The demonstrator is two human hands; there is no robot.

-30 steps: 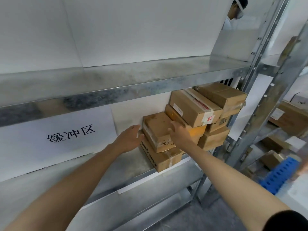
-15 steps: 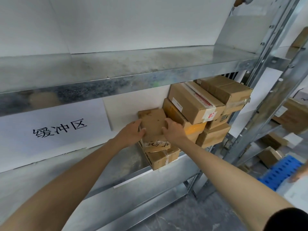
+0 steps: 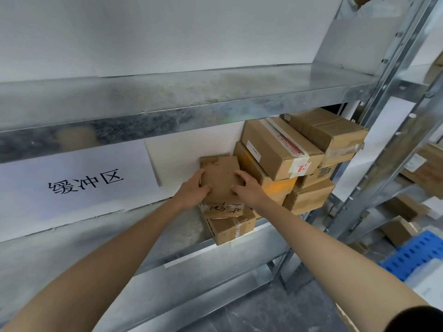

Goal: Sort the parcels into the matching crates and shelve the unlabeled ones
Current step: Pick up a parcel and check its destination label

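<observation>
the galvanized metal shelf (image 3: 171, 232) carries a stack of cardboard boxes (image 3: 282, 152) at its right end. directly on it sit a taped brown box (image 3: 231, 227) at the front edge and another brown box (image 3: 309, 200) further right, nearer the back.

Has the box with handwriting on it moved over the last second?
Yes. The handwritten box has swung squarer over the lower box and tipped back toward the white backboard.

brown parcel (image 3: 220, 180) | grey shelf (image 3: 167, 97) | blue perforated crate (image 3: 417, 255) | white sign (image 3: 28, 188), black characters
</observation>
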